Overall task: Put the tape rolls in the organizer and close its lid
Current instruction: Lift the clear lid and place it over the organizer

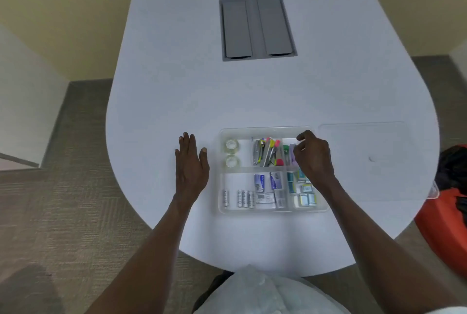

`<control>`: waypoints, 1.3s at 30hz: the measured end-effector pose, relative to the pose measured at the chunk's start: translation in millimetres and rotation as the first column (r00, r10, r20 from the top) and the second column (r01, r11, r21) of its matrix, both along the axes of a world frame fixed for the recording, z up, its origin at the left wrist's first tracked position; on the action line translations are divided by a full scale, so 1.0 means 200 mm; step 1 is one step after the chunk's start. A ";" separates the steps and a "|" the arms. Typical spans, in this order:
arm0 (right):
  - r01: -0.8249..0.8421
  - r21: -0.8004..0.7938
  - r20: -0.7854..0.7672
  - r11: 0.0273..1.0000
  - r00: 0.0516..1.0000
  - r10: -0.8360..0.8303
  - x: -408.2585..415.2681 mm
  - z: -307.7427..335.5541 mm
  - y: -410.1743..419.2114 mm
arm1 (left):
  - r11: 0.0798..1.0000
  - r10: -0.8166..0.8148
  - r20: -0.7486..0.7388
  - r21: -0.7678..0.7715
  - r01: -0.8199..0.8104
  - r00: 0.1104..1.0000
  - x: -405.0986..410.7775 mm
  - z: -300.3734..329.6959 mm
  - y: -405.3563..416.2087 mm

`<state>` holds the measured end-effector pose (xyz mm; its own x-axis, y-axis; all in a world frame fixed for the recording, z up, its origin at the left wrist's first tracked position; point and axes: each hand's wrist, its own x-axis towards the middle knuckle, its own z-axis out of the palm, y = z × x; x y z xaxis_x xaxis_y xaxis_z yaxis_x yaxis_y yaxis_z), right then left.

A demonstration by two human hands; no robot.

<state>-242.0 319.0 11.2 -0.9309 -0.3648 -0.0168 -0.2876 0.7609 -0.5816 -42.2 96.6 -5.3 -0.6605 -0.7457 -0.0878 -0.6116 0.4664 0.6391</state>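
A clear plastic organizer (265, 128) sits on the white table, its top uncovered. Two clear tape rolls lie in its far left compartment, one (232, 144) behind the other (232, 161). The transparent lid (364, 162) lies flat on the table to the right of the organizer. My left hand (191, 164) rests flat on the table just left of the organizer, fingers apart, holding nothing. My right hand (313, 157) hovers over the organizer's right compartments with fingers curled; I see nothing in it.
Other compartments hold pens and clips (266, 152), batteries (243, 198), small boxes (267, 187) and packets (305, 195). A grey cable hatch (256, 28) is set in the table's far middle. An orange bag (444, 215) sits right of the table.
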 end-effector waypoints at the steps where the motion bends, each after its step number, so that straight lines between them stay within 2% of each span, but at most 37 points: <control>1: 0.028 0.000 -0.013 1.000 1.000 -0.028 -0.03 -0.01 0.06 | 1.000 -0.013 -0.007 -0.010 0.013 1.000 -0.02 0.02 0.03; 5: 0.100 0.095 -0.005 0.990 0.995 -0.100 -0.14 -0.06 0.31 | 0.997 -0.062 -0.010 -0.047 0.061 0.998 -0.09 0.07 0.17; 7: 0.105 0.145 0.048 0.984 0.992 -0.113 -0.16 -0.11 0.41 | 0.995 -0.084 -0.002 -0.054 0.084 0.996 -0.12 0.09 0.23; 14: -0.026 0.263 0.247 0.965 0.968 -0.041 -0.19 -0.27 0.55 | 0.985 -0.147 0.017 -0.088 0.147 0.989 -0.16 0.10 0.38; 24: 0.037 0.273 0.183 0.961 0.979 -0.090 -0.16 -0.27 0.50 | 0.988 -0.143 0.016 -0.053 0.144 0.990 -0.19 0.11 0.38; 30: 0.025 0.331 0.210 0.943 0.973 -0.100 -0.19 -0.17 0.49 | 0.993 -0.120 -0.034 0.011 0.120 0.992 -0.22 0.13 0.39; 31: 0.038 0.333 0.172 0.942 0.980 -0.101 -0.20 -0.14 0.48 | 0.993 -0.120 -0.041 0.017 0.121 0.992 -0.23 0.14 0.39; 35: 0.104 0.330 -0.186 0.938 0.982 -0.044 -0.22 0.00 0.42 | 0.990 -0.130 -0.088 0.049 0.135 0.988 -0.30 0.19 0.40; 37: 0.132 0.315 -0.272 0.940 0.961 -0.044 -0.25 0.08 0.39 | 0.989 -0.128 -0.115 0.065 0.136 0.985 -0.33 0.21 0.40; 39: 0.150 0.278 -0.295 0.949 0.953 -0.064 -0.28 0.18 0.36 | 0.988 -0.122 -0.140 0.079 0.134 0.983 -0.36 0.24 0.40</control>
<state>-297.6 390.5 47.3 -0.9467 -0.2809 0.1578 -0.3124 0.9203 -0.2357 -113.3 176.6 41.9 -0.7600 -0.6477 -0.0533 -0.4566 0.4738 0.7530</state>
